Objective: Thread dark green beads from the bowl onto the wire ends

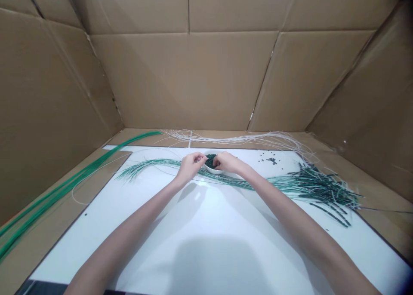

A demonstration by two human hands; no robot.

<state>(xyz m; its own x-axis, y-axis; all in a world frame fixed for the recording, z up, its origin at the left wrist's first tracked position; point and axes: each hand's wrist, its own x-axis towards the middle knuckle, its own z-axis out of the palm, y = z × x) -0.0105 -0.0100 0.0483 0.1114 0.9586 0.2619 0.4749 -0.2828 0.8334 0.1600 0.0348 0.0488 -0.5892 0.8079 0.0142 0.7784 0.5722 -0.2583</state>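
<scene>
A white bowl (214,170) of small dark green beads (210,161) stands near the back middle of the white board. At its left rim my left hand (191,165) is closed in a pinch on a thin pale wire (208,158), whose tip reaches over the beads. My right hand (226,162) is at the bowl's right side, its fingers bent down into the beads; what they hold, if anything, is hidden. Green wires (238,182) run behind and below both hands, ending on the right in a bundle of dark beaded strands (322,187).
Long green wires (87,170) lie along the left side on cardboard. White wires (232,139) stretch across the back edge. Loose dark beads (272,161) are scattered right of the bowl. Cardboard walls (187,80) enclose the back and sides.
</scene>
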